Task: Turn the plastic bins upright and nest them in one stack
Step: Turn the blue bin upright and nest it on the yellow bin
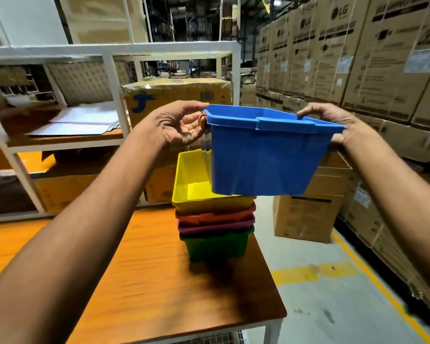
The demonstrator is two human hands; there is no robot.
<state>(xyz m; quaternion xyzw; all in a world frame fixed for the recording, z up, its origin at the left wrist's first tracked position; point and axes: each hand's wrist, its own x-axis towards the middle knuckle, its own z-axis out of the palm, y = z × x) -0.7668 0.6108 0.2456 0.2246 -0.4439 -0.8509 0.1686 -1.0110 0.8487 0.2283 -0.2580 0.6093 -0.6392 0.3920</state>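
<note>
A blue plastic bin hangs upright in the air, held by its rim at both ends. My left hand grips the left end of the rim and my right hand grips the right end. Just below and slightly left stands a nested stack on the orange table: a yellow bin on top, then a red bin, a purple bin and a green bin at the bottom. The blue bin's base hovers over the yellow bin's right half, hiding part of it.
A white metal rack with cardboard boxes and paper sheets stands behind the table. A cardboard box sits on the floor right of the stack. Tall stacked cartons line the right wall. Yellow floor lines mark the aisle.
</note>
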